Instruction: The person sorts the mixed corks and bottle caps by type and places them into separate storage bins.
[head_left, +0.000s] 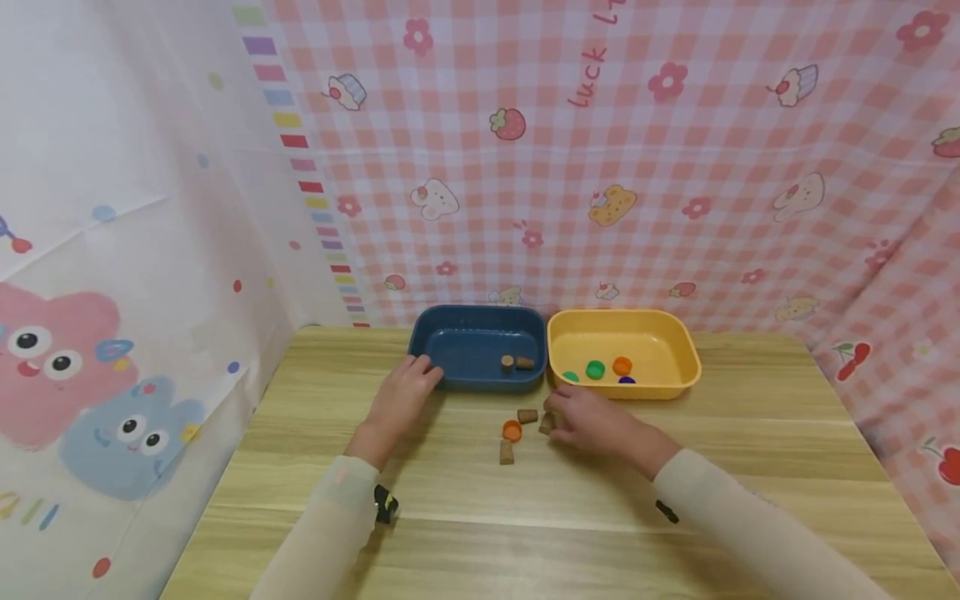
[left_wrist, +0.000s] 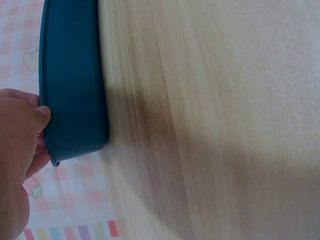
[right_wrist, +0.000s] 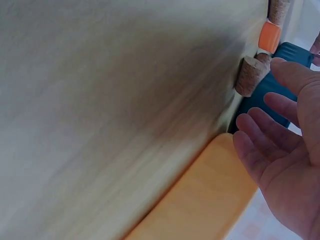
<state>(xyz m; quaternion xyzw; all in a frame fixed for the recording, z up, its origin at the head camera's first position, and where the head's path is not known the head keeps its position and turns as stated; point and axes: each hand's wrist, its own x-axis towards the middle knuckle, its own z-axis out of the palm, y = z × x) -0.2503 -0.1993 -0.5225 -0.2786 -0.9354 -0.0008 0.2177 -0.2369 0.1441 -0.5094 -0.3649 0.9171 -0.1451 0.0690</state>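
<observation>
My left hand (head_left: 401, 390) is at the front left corner of a dark blue plastic bin (head_left: 420, 337). In the left wrist view its thumb (left_wrist: 44, 114) lies on the bin's rim, with other fingers behind it, pinching the edge. My right hand (head_left: 592, 417) reaches over a cork (head_left: 547, 425) in front of the bins. The right wrist view shows its fingers (right_wrist: 265, 132) spread apart from the thumb, with the cork (right_wrist: 249, 77) just beyond them. Close by lie another cork (head_left: 527, 416), an orange bottle cap (head_left: 512, 431) and a third cork (head_left: 506, 452).
Two corks (head_left: 516, 363) lie inside the blue bin at its right end. Beside it stands a yellow bin (head_left: 690, 358) holding several green, orange and blue caps (head_left: 622, 366). Behind both bins hangs a pink checked cloth (head_left: 480, 217) along the back of the wooden table (head_left: 480, 533).
</observation>
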